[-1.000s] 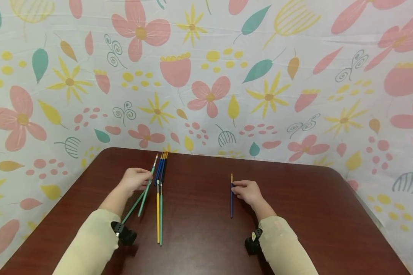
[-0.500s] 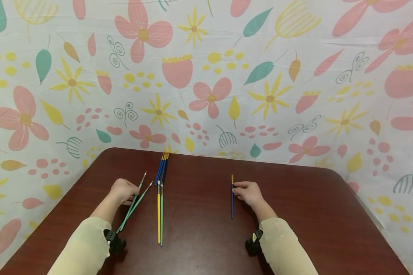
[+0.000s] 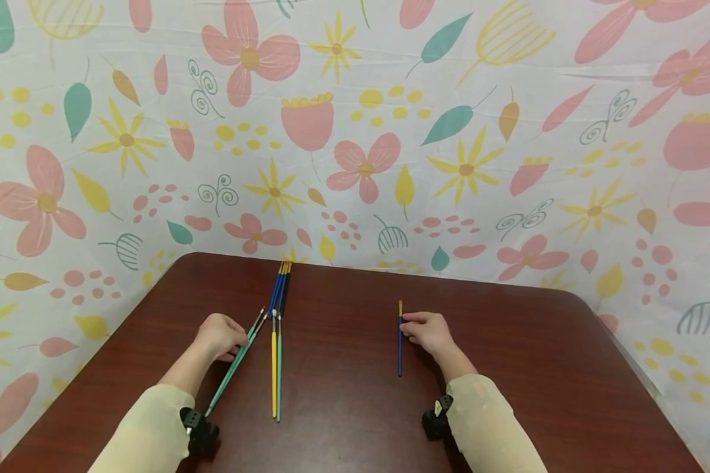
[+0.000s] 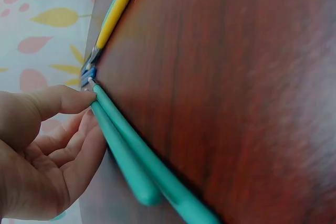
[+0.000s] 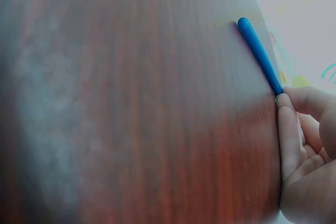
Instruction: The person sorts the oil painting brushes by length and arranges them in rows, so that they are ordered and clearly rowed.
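My left hand (image 3: pixel 220 335) pinches a slim green paintbrush (image 4: pixel 123 161) between thumb and fingertips, left of the middle of the table. Close along it lies a second green paintbrush (image 4: pixel 157 174), the two handles crossing slightly in the left wrist view. On the right side, my right hand (image 3: pixel 427 330) pinches a blue paintbrush (image 3: pixel 400 358) near its metal collar. That brush points away from me, its golden bristles past the fingers and its rounded handle end (image 5: pixel 252 40) toward me.
A yellow paintbrush (image 3: pixel 274 374) and another green paintbrush (image 3: pixel 279 387) lie side by side, right of the left hand. Beyond them, near the far edge, is a bundle of blue and dark paintbrushes (image 3: pixel 279 289). The brown table (image 3: pixel 343 394) meets a flower-patterned cloth (image 3: pixel 361 217).
My left hand brought the green paintbrush left and down beside the other green one, then moved slightly right with both now nearly parallel. The right hand stays in place with the blue paintbrush.
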Demonstrator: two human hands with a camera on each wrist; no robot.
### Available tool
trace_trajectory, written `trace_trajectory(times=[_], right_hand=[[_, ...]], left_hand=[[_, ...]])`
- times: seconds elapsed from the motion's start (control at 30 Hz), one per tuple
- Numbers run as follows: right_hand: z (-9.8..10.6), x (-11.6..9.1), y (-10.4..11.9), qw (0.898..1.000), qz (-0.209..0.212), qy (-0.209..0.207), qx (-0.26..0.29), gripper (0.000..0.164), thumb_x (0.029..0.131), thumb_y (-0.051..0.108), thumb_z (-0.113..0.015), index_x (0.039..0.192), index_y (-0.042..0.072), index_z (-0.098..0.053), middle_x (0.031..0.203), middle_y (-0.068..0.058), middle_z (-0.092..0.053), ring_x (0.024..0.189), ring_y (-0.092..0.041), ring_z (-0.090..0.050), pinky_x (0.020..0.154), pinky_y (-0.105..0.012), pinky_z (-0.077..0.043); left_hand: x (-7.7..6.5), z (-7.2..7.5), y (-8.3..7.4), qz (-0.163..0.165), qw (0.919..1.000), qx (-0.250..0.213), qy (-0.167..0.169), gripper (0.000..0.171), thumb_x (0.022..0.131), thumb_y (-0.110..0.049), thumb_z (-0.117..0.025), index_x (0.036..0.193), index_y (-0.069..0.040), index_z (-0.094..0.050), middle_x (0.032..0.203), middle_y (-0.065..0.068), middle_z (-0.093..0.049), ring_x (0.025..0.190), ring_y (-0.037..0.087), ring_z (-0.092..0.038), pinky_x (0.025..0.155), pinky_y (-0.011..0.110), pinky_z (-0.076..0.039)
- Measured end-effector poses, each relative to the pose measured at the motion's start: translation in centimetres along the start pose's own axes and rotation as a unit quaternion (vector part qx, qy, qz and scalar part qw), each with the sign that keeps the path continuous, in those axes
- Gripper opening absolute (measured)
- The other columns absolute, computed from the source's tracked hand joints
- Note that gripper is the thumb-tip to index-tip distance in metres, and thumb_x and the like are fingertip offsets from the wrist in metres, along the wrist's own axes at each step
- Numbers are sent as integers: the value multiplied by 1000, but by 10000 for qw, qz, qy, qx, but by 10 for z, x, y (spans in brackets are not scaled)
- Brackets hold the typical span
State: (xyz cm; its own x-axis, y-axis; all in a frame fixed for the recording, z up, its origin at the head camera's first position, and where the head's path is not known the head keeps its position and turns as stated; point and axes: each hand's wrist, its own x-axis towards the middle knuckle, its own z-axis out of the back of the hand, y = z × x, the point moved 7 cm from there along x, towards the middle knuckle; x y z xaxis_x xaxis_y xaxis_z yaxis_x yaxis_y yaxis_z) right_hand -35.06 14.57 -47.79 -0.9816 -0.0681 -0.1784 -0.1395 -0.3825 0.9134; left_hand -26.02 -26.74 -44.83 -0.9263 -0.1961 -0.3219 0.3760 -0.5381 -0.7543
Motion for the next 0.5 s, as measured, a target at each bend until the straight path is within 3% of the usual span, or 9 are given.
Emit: trace_trajectory(times=[0.5], right_hand=[[0,-1,2,10000,73,36,-34,33,88,5,-60,120,-5,-61,105,-21,-69,85,-15,-68,77,-33,-58]], left_hand=[[-14,-20,-2,-178,9997,-141,-73,22,81,-6,-70,99,6,-63,88,18,-65,68,20,-64,57,35,-57]])
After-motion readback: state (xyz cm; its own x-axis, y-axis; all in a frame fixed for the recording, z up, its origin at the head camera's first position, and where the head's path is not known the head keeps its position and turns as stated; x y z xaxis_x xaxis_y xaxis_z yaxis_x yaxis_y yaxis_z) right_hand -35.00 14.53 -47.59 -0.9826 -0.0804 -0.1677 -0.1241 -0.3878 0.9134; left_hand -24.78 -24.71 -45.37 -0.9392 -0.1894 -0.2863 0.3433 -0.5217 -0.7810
